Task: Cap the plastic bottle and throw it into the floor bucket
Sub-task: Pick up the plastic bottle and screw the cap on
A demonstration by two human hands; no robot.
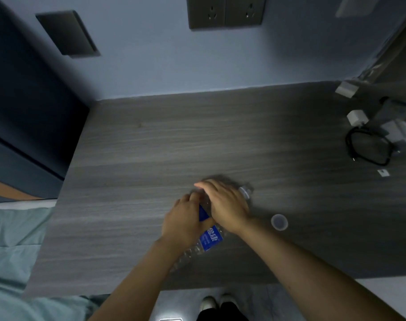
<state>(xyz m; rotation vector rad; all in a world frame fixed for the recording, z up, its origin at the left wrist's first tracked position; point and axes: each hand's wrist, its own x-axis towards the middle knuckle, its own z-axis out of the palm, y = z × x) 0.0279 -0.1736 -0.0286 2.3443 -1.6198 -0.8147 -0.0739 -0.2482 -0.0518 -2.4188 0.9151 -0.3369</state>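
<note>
A clear plastic bottle [211, 238] with a blue label lies on its side on the grey wooden table [151, 147], its open neck [244, 191] pointing to the far right. My left hand [184, 222] is wrapped around its middle. My right hand [225, 202] lies over the upper part of the bottle, near the neck. The round pale cap [279, 222] lies on the table to the right of my right wrist, apart from both hands. No bucket is in view.
A white charger [357, 117] with a coiled black cable [368, 148] lies at the table's right side beside other small items. A wall with sockets [226, 11] stands behind the table. A bed with pale green bedding [12, 239] is at the left. My feet [218, 302] show below the table's front edge.
</note>
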